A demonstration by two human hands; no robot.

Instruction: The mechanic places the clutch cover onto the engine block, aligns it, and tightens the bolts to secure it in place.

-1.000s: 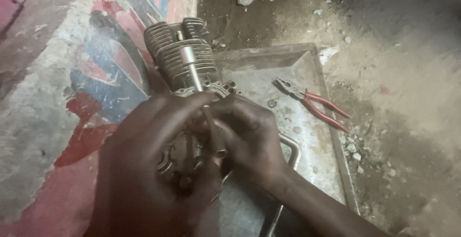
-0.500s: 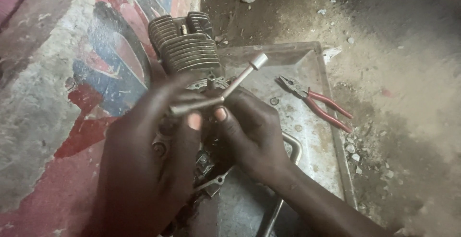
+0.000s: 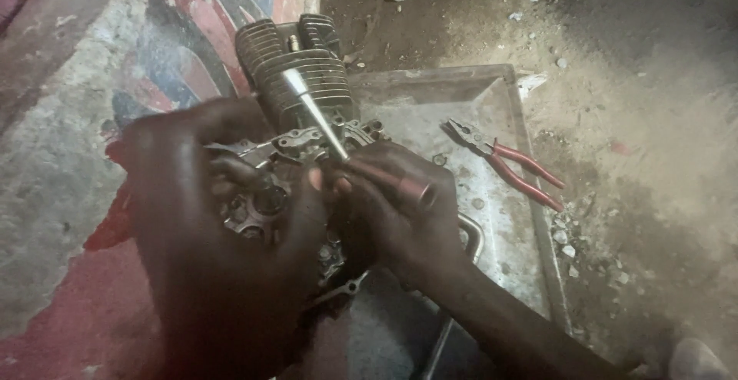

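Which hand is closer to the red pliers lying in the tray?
Right. The right hand is over the metal tray, with bare tray between it and the red-handled pliers. The left hand is farther off, on the engine's far side.

Grey metal, red handles, painted floor
Dull grey finned engine (image 3: 296,80), shiny silver tool shaft (image 3: 315,115), red-handled pliers (image 3: 507,163) on grey tray (image 3: 500,218), floor (image 3: 84,103) painted red, blue, black
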